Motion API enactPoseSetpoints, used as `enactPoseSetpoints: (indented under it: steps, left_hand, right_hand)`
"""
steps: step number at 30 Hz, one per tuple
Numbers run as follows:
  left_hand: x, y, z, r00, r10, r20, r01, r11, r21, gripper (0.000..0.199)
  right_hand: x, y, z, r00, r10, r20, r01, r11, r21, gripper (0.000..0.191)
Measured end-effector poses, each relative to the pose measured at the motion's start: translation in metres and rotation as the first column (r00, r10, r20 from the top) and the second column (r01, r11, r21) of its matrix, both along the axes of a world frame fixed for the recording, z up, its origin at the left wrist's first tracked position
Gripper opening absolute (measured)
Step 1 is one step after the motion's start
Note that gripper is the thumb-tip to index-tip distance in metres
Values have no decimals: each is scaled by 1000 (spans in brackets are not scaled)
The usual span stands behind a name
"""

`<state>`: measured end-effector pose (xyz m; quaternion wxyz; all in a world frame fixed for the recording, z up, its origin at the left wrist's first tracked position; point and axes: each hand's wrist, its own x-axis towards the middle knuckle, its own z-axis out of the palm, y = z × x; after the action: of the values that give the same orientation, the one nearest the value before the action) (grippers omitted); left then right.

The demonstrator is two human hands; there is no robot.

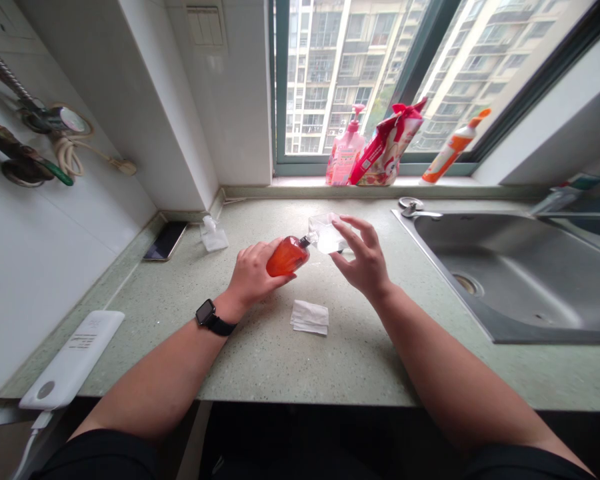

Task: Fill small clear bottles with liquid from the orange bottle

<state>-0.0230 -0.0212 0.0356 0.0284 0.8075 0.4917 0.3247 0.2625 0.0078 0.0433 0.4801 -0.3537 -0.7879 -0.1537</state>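
My left hand (255,270) is wrapped round an orange-red translucent bottle (286,259), which is tilted with its dark neck pointing up and right. The neck meets the near left side of a clear plastic container (325,231); whether liquid passes between them I cannot tell. My right hand (363,259) grips that container from the right, thumb below and fingers above. Below the bottle a folded white tissue (310,317) lies on the counter. Farther left stands a small whitish pump top or dispenser piece (213,235).
A phone (165,241) lies by the left wall, and a white power bank (73,360) with a cable sits at the near left edge. At right is a steel sink (520,267). A pink pump bottle (347,150), a red pouch (390,147) and an orange-white bottle (450,152) line the windowsill.
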Motion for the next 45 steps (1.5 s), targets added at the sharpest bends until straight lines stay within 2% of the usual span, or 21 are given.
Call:
enactPoseSetpoints:
  steps: [12, 25, 32, 45]
  left_hand:
    - [0, 0, 0, 1000, 0, 5, 0, 1000, -7, 82]
    - [0, 0, 1, 1000, -2, 5, 2, 1000, -4, 82]
    - [1, 0, 1, 1000, -1, 10, 1, 1000, -9, 82]
    - [1, 0, 0, 1000, -3, 12, 3, 1000, -6, 82]
  right_hand:
    - [0, 0, 0, 1000, 0, -1, 0, 1000, 9, 93]
    - [1, 0, -1, 999, -31, 12, 31, 999, -41, 90]
    - [1, 0, -1, 1000, 2, 2, -2, 1000, -1, 92]
    - [0, 0, -1, 1000, -13, 10, 13, 1000, -11, 95]
